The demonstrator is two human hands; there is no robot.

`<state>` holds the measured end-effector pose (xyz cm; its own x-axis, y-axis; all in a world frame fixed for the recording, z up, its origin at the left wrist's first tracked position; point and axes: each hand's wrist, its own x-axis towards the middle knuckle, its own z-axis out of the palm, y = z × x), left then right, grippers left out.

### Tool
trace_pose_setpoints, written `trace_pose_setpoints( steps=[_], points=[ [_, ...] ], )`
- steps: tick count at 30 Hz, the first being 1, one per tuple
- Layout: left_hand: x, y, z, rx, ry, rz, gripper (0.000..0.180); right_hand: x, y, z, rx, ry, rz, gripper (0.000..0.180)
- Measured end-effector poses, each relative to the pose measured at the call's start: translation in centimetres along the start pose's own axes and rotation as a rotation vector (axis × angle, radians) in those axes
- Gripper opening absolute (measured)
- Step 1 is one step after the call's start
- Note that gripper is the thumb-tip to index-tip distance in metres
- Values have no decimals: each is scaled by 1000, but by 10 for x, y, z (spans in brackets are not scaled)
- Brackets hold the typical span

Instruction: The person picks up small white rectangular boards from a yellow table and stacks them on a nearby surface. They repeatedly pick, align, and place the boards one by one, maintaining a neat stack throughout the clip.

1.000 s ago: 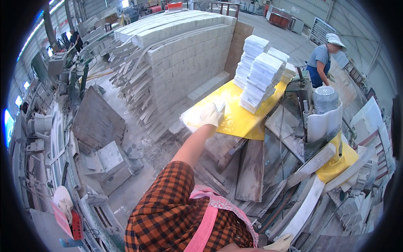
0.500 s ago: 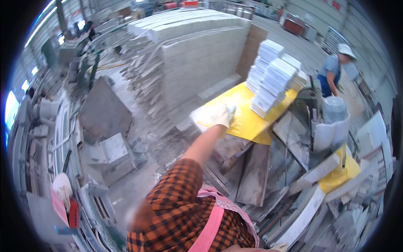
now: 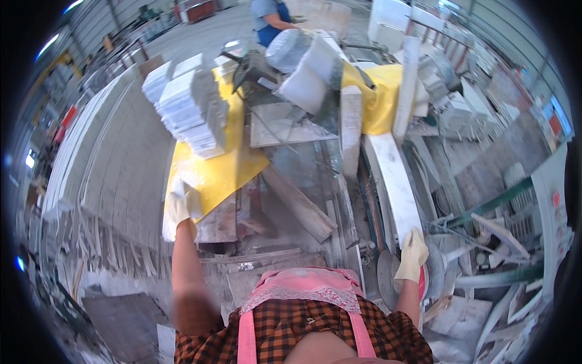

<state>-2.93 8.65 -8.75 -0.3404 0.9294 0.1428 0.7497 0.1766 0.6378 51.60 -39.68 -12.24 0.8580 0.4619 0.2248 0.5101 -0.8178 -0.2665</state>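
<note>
My left hand (image 3: 177, 209), in a pale glove, is closed on a small white stone block (image 3: 193, 200) at the near end of a yellow sheet (image 3: 212, 176). Beyond it on the same sheet rises a stack of white slabs (image 3: 185, 103). Over on the right, my gloved right hand (image 3: 413, 253) is at the near end of a long white stone strip (image 3: 394, 182). Its fingers are pressed together; whether they grip anything is hidden. A round grey disc (image 3: 387, 280) stands just left of that wrist.
Tall rows of pale slabs (image 3: 115, 133) line the left side. Another yellow sheet (image 3: 382, 91) hangs between upright stone bars, past a white padded bundle (image 3: 309, 76). A co-worker (image 3: 270, 21) stands at the far side. Planks (image 3: 300, 203) lie in the middle; a grey control panel (image 3: 553, 212) is at right.
My view has swung to the right, so the slab stack now appears on the left. My left hand stays at the yellow sheet's near end; my right hand has come into clear view by the strip.
</note>
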Motion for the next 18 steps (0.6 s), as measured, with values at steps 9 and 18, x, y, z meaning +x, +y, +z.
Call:
trace_pose_setpoints(
  steps=[9,18],
  points=[
    [-32,34,-25,-338,-122,-94,46,-8,15,-65,24,-369,-452,95],
    [-28,38,-24,-375,-184,-114,56,0,1,-18,-238,-36,-528,76]
  ],
)
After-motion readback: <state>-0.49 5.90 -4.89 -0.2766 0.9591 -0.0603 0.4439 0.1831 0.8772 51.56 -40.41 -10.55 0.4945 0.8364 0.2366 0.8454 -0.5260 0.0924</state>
